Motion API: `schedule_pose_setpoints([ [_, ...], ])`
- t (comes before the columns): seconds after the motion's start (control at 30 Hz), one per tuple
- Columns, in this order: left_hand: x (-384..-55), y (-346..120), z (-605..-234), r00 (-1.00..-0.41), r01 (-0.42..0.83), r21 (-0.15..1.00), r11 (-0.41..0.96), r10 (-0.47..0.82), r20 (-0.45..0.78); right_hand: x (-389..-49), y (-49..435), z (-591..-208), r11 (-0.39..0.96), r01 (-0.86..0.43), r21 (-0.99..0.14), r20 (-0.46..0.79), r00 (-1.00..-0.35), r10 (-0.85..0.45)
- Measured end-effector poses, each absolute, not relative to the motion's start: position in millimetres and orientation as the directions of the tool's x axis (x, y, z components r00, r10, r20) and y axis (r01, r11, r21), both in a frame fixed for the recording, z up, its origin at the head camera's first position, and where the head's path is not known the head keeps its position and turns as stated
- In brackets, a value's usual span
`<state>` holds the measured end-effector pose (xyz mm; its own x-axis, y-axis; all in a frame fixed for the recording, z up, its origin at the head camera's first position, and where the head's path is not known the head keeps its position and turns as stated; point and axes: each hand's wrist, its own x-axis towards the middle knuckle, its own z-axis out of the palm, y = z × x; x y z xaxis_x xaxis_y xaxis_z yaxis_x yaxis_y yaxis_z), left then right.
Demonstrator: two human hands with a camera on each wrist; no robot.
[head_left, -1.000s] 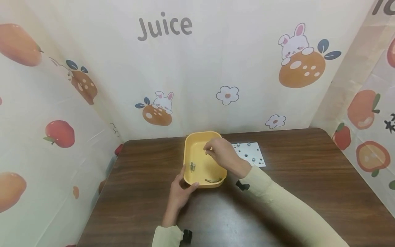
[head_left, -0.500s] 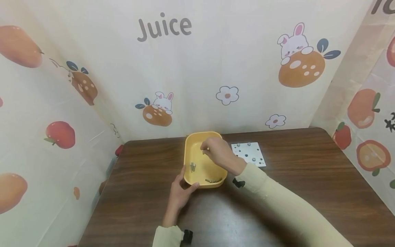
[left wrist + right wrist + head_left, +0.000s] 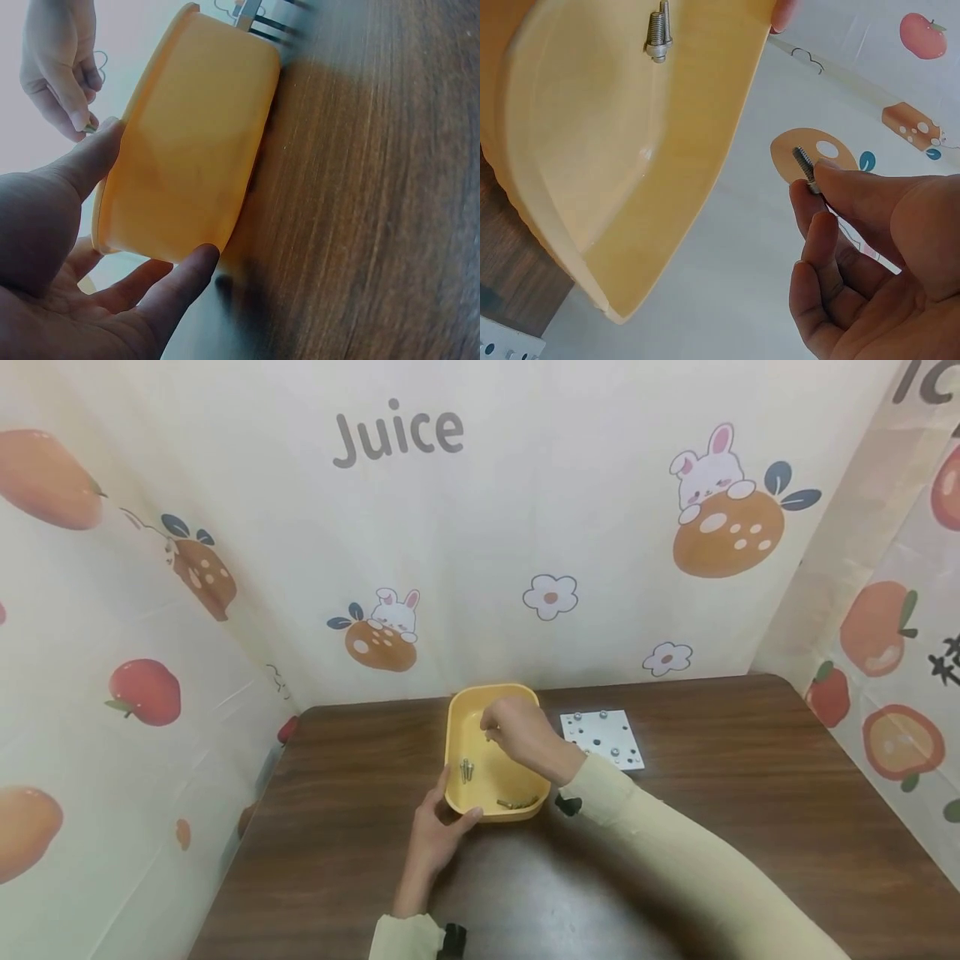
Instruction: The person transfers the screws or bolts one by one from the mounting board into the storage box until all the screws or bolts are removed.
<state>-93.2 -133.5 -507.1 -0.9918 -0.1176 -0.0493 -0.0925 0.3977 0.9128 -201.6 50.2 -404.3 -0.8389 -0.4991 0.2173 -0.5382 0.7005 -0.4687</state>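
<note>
A yellow plastic tray [image 3: 498,777] stands near the back of the table. My left hand [image 3: 435,843] holds its near left corner, thumb at the rim and fingers along the outer wall [image 3: 180,135]. Over the tray, my right hand [image 3: 525,733] pinches a small metal screw [image 3: 806,169] between thumb and index finger, its threaded end pointing up in the right wrist view. Inside the tray, a few screws [image 3: 467,771] lie together at the left. Several more screws [image 3: 517,803] lie along the near wall.
To the right of the tray lies a white plate [image 3: 609,739] with holes and some screws set in it. Behind the brown wooden table [image 3: 712,793] hangs a printed curtain [image 3: 480,527], which also closes off both sides.
My right hand has moved a little left over the tray, still pinching the screw, and uncovers more of the white plate. The left hand keeps its hold on the corner.
</note>
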Motion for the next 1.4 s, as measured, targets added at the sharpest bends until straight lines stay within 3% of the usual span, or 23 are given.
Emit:
schedule_pose_setpoints([
  [0.2, -93, -134, -509, -0.991, -0.095, 0.914, 0.393, -0.12, -0.051, -204, 48, -404, 0.697, -0.565, -0.441, 0.224, -0.821, -0.525],
  [0.73, -90, -133, -507, -0.991, -0.103, 0.909, 0.403, -0.124, -0.058, -207, 38, -406, 0.75, -0.512, -0.418, 0.131, -0.851, -0.508],
  [1.07, -90, -133, -506, -0.989, -0.116, 0.907, 0.406, -0.132, -0.067, -212, 30, -408, 0.794, -0.428, -0.432, -0.005, -0.879, -0.476],
  [1.4, -92, -134, -509, -0.991, -0.098, 0.911, 0.401, -0.122, -0.052, -214, 22, -408, 0.817, -0.437, -0.377, -0.039, -0.874, -0.485],
])
